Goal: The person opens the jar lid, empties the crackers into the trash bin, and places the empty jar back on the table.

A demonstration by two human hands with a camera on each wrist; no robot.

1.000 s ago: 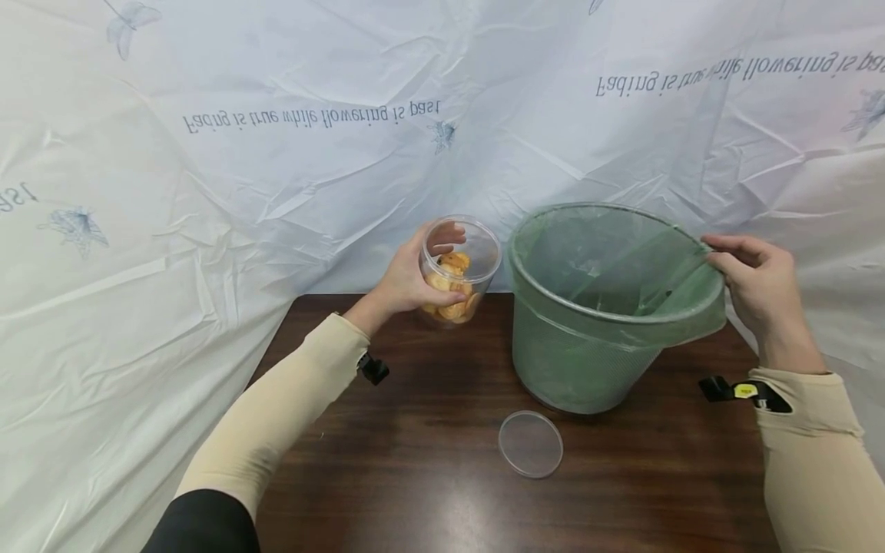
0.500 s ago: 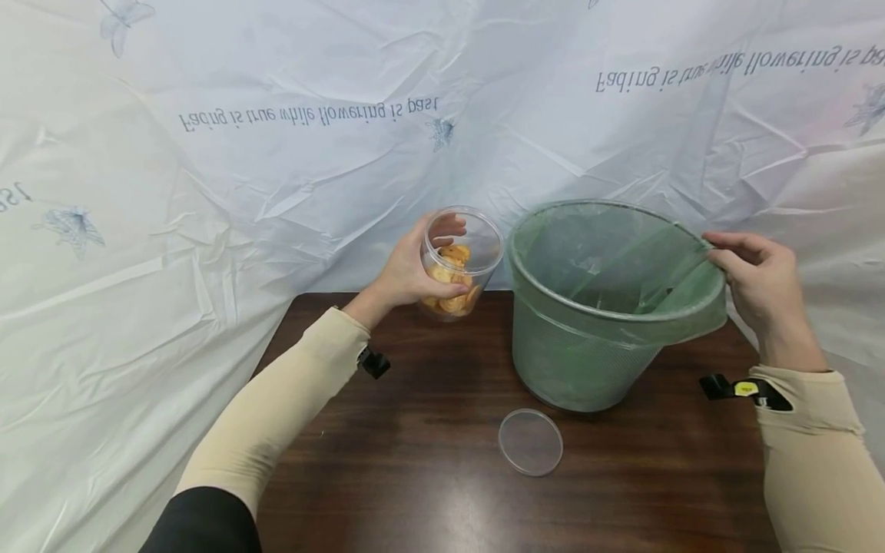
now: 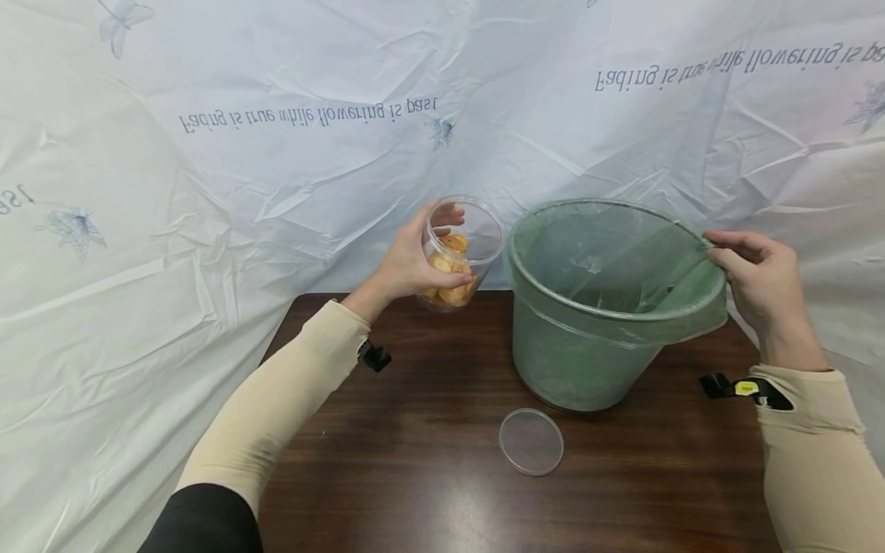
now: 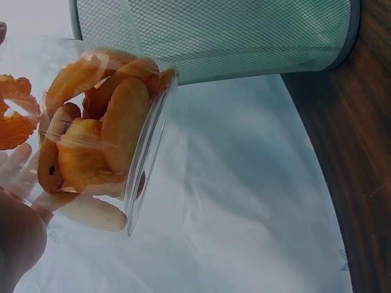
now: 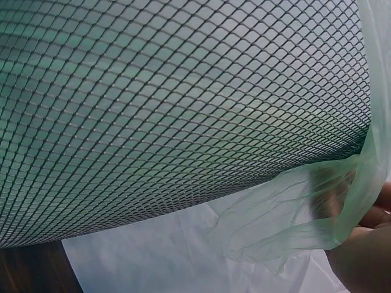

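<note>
In the head view, a clear round plastic tub of orange-brown snack pieces (image 3: 456,253) is held off the dark wooden table (image 3: 415,461) by the left hand (image 3: 408,269), whose fingers and thumb are wrapped round its wall; the tub is tilted with its open mouth turned toward the green-lined wire-mesh waste bin (image 3: 594,307) standing just beside it. The bin's rim, with the thin green liner folded over it, is pinched by the right hand (image 3: 760,288). 1 clear round lid (image 3: 531,442) lies flat on the table in front of the bin, apart from both hands. In the left wrist view, the tub (image 4: 104,134) is seen nearly on its side, the pieces heaped against its wall, with the mesh bin (image 4: 232,36) close beyond it. In the right wrist view, a fold of the liner (image 5: 293,213) is gripped against the mesh wall (image 5: 171,110), though only the edge of that hand is shown. The step in hand is judged to be the carrying of the opened tub toward the bin. The next move would call for the mouth to be brought over the rim and tipped further, with the bin kept steady.
</note>
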